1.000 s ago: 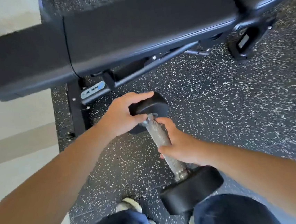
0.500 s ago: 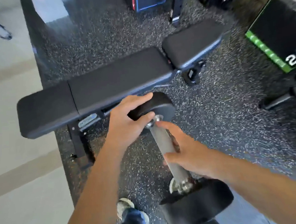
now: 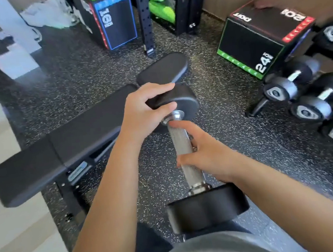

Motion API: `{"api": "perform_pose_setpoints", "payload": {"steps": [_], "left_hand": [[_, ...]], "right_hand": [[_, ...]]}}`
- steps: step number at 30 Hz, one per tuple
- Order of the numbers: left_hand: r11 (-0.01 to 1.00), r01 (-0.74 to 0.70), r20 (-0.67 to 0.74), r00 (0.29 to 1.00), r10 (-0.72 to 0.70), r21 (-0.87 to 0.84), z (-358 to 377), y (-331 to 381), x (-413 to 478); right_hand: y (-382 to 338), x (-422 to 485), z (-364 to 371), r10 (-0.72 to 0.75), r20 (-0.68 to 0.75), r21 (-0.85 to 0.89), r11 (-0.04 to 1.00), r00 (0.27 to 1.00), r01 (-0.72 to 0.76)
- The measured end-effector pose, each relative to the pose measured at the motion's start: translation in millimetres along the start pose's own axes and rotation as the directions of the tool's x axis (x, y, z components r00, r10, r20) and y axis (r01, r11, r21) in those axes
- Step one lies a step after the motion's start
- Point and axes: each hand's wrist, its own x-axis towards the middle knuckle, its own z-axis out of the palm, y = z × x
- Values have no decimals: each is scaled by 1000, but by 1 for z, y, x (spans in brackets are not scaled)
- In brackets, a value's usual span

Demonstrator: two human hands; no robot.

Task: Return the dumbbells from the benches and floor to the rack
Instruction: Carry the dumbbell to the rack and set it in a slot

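The near head of the dumbbell [image 3: 207, 208] covers part of the person's lap. The right hand [image 3: 209, 156] wraps its fingers [image 3: 184, 128] round the knurled steel handle, palm hidden behind it. Beyond those fingers the left hand [image 3: 142, 112] clamps the far head from above. Past the left fingers [image 3: 158, 89] lies a black padded bench [image 3: 77, 134] on speckled rubber floor [image 3: 230, 103]. Right of the hands, racked dumbbells [image 3: 304, 92] are blurred and cut off. Farther off stand plyo boxes [image 3: 259, 41].
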Motion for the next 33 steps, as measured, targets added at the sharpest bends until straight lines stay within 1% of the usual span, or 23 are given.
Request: {"api": "perform_pose_setpoints", "payload": {"steps": [4,7,10,13,17,19,22,25,28,33], "left_hand": [[997,-27,143,989,38,-74,21,14,12],[990,-38,280,957,75,-138,36,19,15],[980,-88,422,893,156,-177,53,25,17],[965,-110,549,804,228,-239,71,33,13],[937,-137,688,646,330,-321,94,48,-7],[916,-151,731,561,388,-370,106,57,-21],[888,-153,781,426,456,-434,122,72,-51],[864,-128,818,279,503,-488,134,90,-87],[842,-86,832,128,540,-533,142,109,-130],[812,-11,809,-99,580,-583,143,147,-216]], "right_hand": [[6,-20,-6,34,-165,65,998,986,-23],[12,-35,0,77,-290,143,989,954,-36],[19,-49,12,137,-446,224,974,885,-37],[27,-66,26,243,-550,318,946,799,-68],[34,-94,52,345,-659,435,900,669,-35],[41,-109,66,397,-710,490,872,581,4],[49,-130,89,485,-748,560,828,453,38],[55,-154,115,544,-786,590,802,294,92],[58,-183,145,603,-782,623,760,159,186],[67,-237,201,693,-721,663,692,-4,286]]}}
